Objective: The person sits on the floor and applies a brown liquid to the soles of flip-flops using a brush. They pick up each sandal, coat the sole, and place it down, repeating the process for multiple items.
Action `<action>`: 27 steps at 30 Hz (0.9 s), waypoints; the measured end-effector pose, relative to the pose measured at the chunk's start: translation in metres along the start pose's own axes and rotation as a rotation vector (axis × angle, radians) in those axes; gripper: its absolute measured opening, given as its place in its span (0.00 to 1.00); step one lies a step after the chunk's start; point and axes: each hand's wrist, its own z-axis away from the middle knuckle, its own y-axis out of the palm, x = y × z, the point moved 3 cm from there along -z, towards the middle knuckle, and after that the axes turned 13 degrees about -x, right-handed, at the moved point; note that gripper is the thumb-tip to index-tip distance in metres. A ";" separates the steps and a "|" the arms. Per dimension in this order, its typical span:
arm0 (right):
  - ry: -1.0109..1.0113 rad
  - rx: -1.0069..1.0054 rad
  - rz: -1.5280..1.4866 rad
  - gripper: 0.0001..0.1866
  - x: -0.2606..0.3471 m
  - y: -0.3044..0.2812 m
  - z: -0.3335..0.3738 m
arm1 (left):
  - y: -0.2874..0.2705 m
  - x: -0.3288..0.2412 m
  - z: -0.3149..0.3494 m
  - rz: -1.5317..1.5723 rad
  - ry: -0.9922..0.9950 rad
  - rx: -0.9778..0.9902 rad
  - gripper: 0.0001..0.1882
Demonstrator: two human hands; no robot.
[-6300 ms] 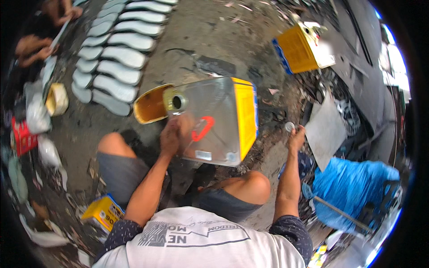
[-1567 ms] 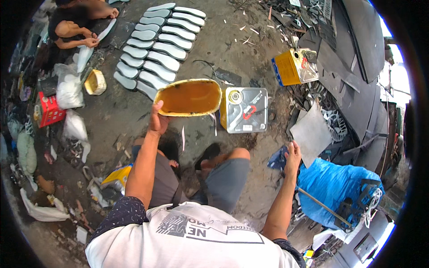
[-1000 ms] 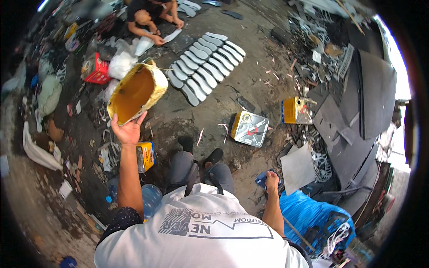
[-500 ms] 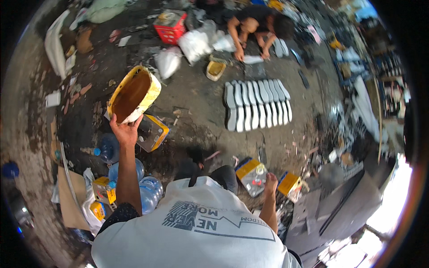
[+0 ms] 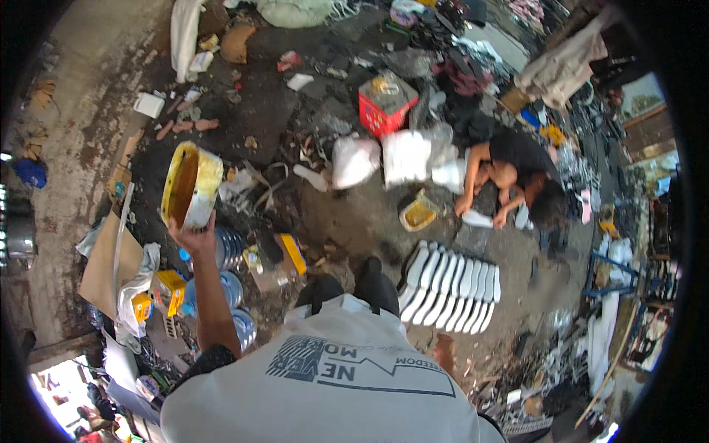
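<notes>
My left hand (image 5: 192, 238) grips the bottom end of a cut-open yellow and white plastic container (image 5: 204, 184), holding it up at the left. Its open side shows a brown-stained inside, and it is tilted. Below it are large clear blue water bottles (image 5: 229, 286). My right hand (image 5: 444, 350) is low beside my shirt, partly hidden, and its fingers do not show clearly. Past it lie two rows of white and black shoe soles (image 5: 450, 286) on the floor. A smaller cut container (image 5: 419, 214) with something yellowish-brown inside stands behind them.
A person (image 5: 517, 173) crouches at the right, both hands at a white sole (image 5: 476, 218). White plastic bags (image 5: 406, 156) and a red crate (image 5: 385, 111) stand beyond. An opened carton (image 5: 277, 258) lies near my legs. Cardboard (image 5: 111, 258) leans at the left; scraps litter the floor.
My view has turned left, so the soles and the crouching person sit farther right. The container in my left hand is now more side-on. My right hand is lower and more hidden.
</notes>
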 end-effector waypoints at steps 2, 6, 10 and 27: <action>0.144 0.007 -0.131 0.08 0.070 -0.032 -0.082 | 0.019 -0.009 -0.029 0.048 0.006 -0.285 0.42; -0.436 -0.390 -0.100 0.12 0.243 -0.114 -0.277 | 0.041 -0.003 -0.115 0.055 0.008 -0.257 0.42; -0.384 -0.336 -0.456 0.17 0.467 -0.175 -0.377 | 0.119 0.006 -0.174 0.022 0.076 -0.248 0.42; -0.640 0.085 0.779 0.10 0.678 -0.002 -0.624 | 0.674 0.179 -0.503 0.137 -0.034 -0.180 0.49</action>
